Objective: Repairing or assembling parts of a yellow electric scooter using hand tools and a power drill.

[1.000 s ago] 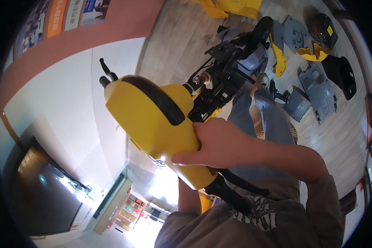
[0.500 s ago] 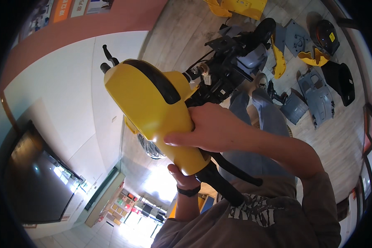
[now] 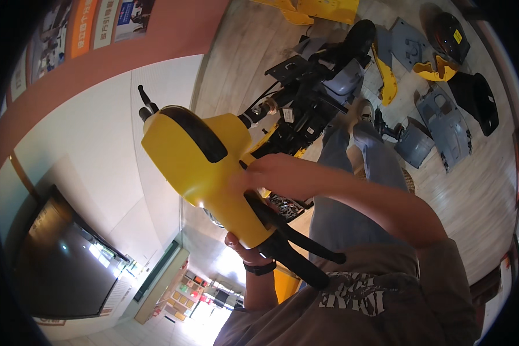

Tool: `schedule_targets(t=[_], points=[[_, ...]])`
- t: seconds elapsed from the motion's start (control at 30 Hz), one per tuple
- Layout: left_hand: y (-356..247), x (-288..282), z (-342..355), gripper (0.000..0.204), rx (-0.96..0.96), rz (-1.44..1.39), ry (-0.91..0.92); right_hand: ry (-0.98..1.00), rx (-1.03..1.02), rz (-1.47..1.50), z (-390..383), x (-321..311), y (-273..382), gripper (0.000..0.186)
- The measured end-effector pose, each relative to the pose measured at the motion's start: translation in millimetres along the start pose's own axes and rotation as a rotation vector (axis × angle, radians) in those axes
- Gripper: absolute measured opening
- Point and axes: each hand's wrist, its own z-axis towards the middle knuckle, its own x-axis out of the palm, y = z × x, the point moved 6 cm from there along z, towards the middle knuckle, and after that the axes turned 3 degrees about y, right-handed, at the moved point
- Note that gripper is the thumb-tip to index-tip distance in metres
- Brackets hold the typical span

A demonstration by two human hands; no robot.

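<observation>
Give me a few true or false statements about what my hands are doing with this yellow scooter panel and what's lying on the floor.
1. The right hand rests on the yellow panel. True.
2. The left hand holds the panel from below, with a dark band on its wrist. True.
3. The panel is blue. False: it is yellow with a black inset.
4. Grey body panels lie on the wooden floor. True.
5. The stripped scooter frame lies behind the person, out of view. False: it stands in front, just beyond the panel.
6. The helmet sits on the panel. False: it lies on the floor far off.
</observation>
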Motion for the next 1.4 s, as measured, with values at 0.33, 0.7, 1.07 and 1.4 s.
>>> schedule_targets(t=[0.33,0.7,1.07,1.4], points=[[-0.4,15.3,3.0,0.091,-0.09,-0.044,0.114,-0.883,-0.003,1.355,-12.2,-32.7,-215.9,0.015],[5.8,20.8,11.2,0.092,-0.201,-0.019,0.234,-0.74,-0.419,0.914,-55.8,-17.7,-166.8,0.013],[-5.1,24.1,14.1,0.083,-0.165,0.062,0.328,-1.115,-0.513,0.593,-101.3,14.5,-156.8,0.014],[-7.9,14.5,16.4,0.087,-0.032,0.241,0.158,-0.776,-0.671,0.651,-62.4,29.1,-93.6,0.01]])
